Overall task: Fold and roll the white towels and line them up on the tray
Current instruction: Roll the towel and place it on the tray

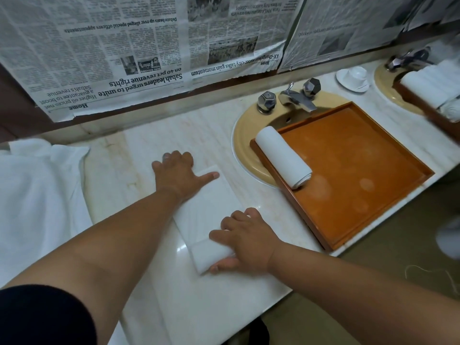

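A folded white towel (211, 207) lies as a long strip on the marble counter, its near end rolled into a short roll (209, 255). My right hand (246, 241) is curled over that roll. My left hand (180, 174) lies flat with fingers spread on the strip's far end. To the right, an orange-brown wooden tray (361, 170) rests over a sink. One rolled white towel (282, 156) lies along the tray's left rim.
A pile of loose white towels (37, 195) covers the counter's left end. A beige sink (245, 150) with a chrome faucet (296, 98) sits under the tray. At the far right stand a white saucer (352, 75) and another tray of rolled towels (428, 88). Newspaper covers the wall.
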